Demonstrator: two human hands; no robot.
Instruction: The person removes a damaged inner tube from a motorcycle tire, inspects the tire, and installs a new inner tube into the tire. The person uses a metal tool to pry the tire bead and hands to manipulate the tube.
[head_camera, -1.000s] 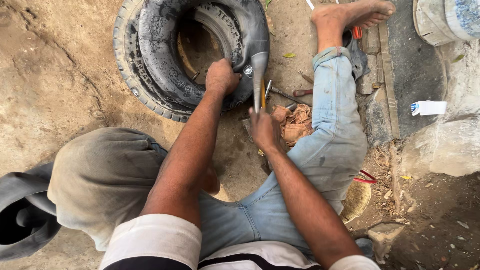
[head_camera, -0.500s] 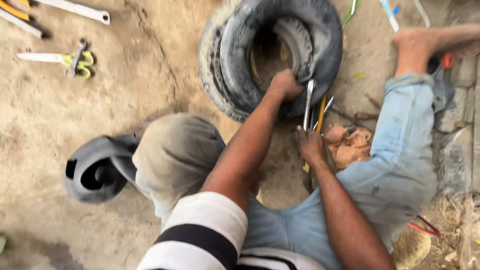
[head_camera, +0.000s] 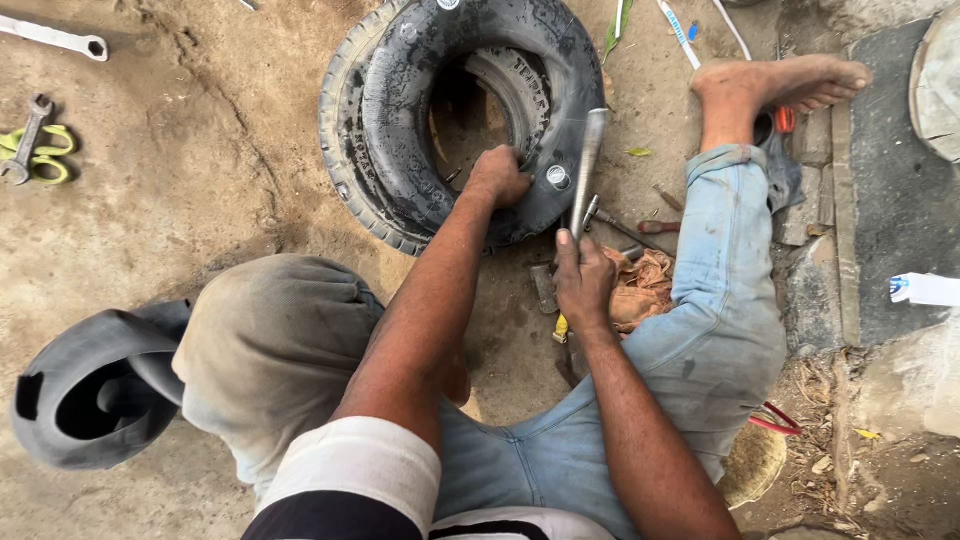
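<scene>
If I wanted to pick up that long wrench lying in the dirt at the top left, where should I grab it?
Grip the long wrench around the middle of its shaft, coming straight down from above. It lies flat on the ground with bare dirt on both sides, and the slim, straight shaft looks easier to close fingers around than the wider ring end.

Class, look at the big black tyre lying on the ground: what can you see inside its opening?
Inside the tyre only its ribbed inner wall and dark shadow show. The left hand grips the near edge, covering what lies beneath it.
</scene>
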